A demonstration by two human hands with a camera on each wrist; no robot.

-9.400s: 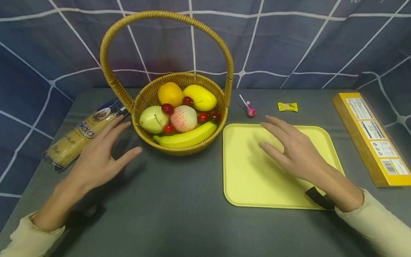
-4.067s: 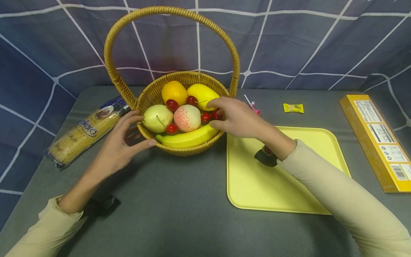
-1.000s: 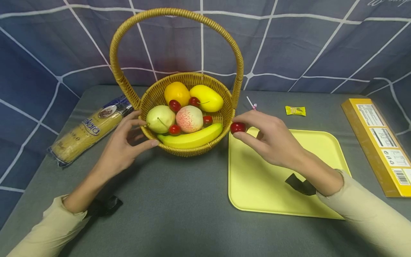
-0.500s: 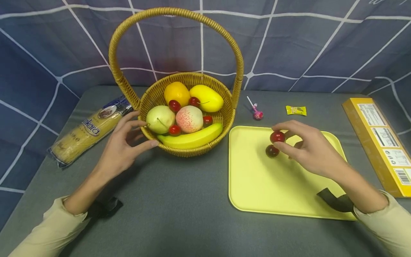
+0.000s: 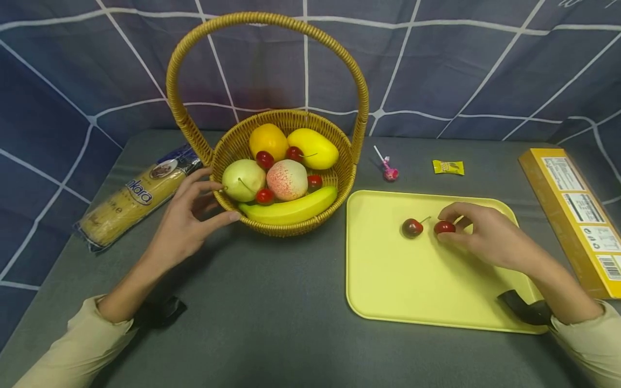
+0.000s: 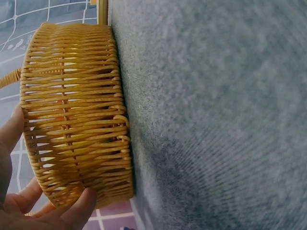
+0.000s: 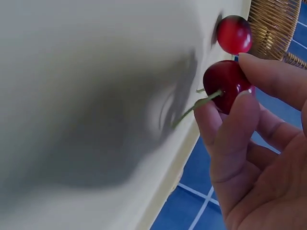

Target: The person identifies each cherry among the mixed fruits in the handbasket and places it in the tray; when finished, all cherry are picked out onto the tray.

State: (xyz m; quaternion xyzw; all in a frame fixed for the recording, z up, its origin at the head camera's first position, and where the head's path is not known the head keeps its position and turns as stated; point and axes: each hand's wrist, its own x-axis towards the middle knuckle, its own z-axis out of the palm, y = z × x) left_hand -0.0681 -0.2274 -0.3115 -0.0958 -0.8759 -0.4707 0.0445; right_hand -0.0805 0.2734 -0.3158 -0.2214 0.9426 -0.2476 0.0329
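My right hand (image 5: 495, 237) pinches a dark red cherry (image 7: 224, 85) between thumb and fingertips, low over the yellow tray (image 5: 388, 285). The held cherry's green stem points toward the tray surface in the right wrist view. To its left, a second cherry (image 5: 412, 228) with its stem up lies on the tray. My left hand (image 5: 186, 218) grips the near left side of the wicker basket (image 6: 76, 115), thumb and fingers spread along its curved wall. In the basket are a pear (image 5: 242, 180), peach (image 5: 287, 179), orange (image 5: 269, 141), banana (image 5: 296, 209), yellow mango-like fruit (image 5: 317, 149) and several red cherries (image 5: 264, 195).
A pasta packet (image 5: 138, 196) lies left of the basket, behind my left hand. Beyond the tray are a pink lollipop (image 5: 390, 171) and a yellow wrapped candy (image 5: 448, 167). A long orange box (image 5: 572, 215) stands at the right. The basket's tall handle (image 5: 267, 19) arches above it.
My right hand has taken cherries from the basket's right side and carried them right to the tray; one now lies there. My left hand moved onto the basket earlier and stays there.
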